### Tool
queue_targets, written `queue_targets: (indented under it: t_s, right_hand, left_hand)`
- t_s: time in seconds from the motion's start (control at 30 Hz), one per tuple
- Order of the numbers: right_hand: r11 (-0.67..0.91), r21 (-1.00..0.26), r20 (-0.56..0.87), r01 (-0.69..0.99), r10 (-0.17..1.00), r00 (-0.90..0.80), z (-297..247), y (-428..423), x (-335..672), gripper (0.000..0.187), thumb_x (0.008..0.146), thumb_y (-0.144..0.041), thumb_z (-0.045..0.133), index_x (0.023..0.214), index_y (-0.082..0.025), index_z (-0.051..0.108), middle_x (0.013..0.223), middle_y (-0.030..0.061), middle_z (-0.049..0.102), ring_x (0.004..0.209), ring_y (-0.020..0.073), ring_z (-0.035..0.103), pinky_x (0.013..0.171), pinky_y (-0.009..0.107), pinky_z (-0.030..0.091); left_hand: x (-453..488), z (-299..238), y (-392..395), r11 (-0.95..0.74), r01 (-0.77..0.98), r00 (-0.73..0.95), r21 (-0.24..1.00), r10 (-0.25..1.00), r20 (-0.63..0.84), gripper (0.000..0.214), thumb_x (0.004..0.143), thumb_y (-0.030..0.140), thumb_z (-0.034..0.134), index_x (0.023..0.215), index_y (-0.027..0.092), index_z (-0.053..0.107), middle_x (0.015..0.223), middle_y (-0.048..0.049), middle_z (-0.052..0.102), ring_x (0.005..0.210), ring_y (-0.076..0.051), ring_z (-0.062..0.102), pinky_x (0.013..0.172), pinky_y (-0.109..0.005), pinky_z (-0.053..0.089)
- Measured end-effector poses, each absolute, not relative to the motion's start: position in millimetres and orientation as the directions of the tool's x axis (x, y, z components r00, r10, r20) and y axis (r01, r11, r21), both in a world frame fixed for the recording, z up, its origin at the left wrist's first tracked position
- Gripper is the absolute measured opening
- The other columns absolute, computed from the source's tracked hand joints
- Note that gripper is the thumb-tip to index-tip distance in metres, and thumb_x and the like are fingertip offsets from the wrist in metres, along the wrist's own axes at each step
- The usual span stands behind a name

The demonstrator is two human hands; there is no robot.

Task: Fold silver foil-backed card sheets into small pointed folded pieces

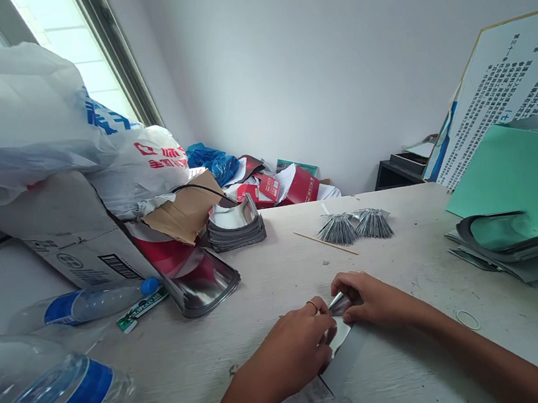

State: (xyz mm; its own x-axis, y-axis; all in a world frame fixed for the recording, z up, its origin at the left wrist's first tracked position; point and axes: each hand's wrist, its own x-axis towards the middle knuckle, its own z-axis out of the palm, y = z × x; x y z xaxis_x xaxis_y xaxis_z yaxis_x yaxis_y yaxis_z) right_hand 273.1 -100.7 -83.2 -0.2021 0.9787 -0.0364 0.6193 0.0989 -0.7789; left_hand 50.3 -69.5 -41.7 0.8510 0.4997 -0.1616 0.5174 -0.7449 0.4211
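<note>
Head view: two bare hands work over a scuffed white worktable (405,242), close to the person's body.

Held item: a folded foil strip (342,344), silver on one face and dark grey on the other, lies between the hands, its lower end resting on the tabletop.

Left hand (290,352): pressed down over the strip, fingers curled; the flat table seems to give it firm backing. A finger ring (312,304) shows.

Right hand (372,297): thumb and fingers pinch the strip's upper end, apparently steadying it against the left hand's pressure.

Beyond the hands: a stack of curved silver strips (235,229), two fanned bundles of pointed grey pieces (353,228) and a wooden skewer (325,242) lie within reach, grouped by kind.

Right of the hands: curved grey strips (510,247) rest on a green sheet (523,192); a rubber band (467,319) lies nearby.

Left edge: plastic water bottles (51,399) and a cardboard box (67,230) stand apart from the working area.
</note>
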Motion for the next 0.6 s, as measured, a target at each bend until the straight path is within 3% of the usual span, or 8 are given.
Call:
queue_targets:
  t_s: [0.2, 0.43, 0.6]
  right_hand:
    - [0.072, -0.820, -0.041, 0.568, 0.982, -0.184, -86.3, -98.6, 272.7, 0.021, 0.075, -0.018, 0.066, 0.095, -0.020, 0.061, 0.077, -0.0034, 0.054, 0.071, 0.0137, 0.050, 0.062, 0.024, 0.037]
    - [0.069, -0.808, -0.052, 0.585, 0.981, -0.187, -81.2, -96.4, 271.4, 0.034, 0.067, -0.013, 0.071, 0.099, -0.020, 0.064, 0.075, -0.0053, 0.052, 0.068, 0.0116, 0.047, 0.058, 0.022, 0.034]
    - [0.057, -0.827, -0.052, 0.559, 0.983, -0.178, -85.4, -96.2, 272.5, 0.017, 0.069, -0.013, 0.068, 0.085, -0.018, 0.063, 0.070, -0.0052, 0.052, 0.064, 0.0110, 0.046, 0.056, 0.021, 0.033]
  left_hand:
    - [48.7, -44.4, -67.1, -0.750, 0.507, 0.856, 0.425, 0.493, -0.152, 0.012, 0.075, 0.014, 0.055, 0.082, 0.023, 0.060, 0.120, 0.0034, 0.057, 0.079, -0.014, 0.059, 0.068, -0.025, 0.040]
    - [50.6, -46.6, -64.5, -0.695, 0.532, 0.836, 0.484, 0.524, -0.166, 0.022, 0.068, 0.011, 0.053, 0.085, 0.024, 0.061, 0.120, 0.0037, 0.057, 0.082, -0.014, 0.059, 0.069, -0.024, 0.041]
    - [54.6, -43.2, -64.4, -0.666, 0.554, 0.820, 0.500, 0.539, -0.192, 0.020, 0.067, 0.012, 0.052, 0.083, 0.022, 0.058, 0.114, 0.0032, 0.059, 0.084, -0.015, 0.058, 0.071, -0.024, 0.042]
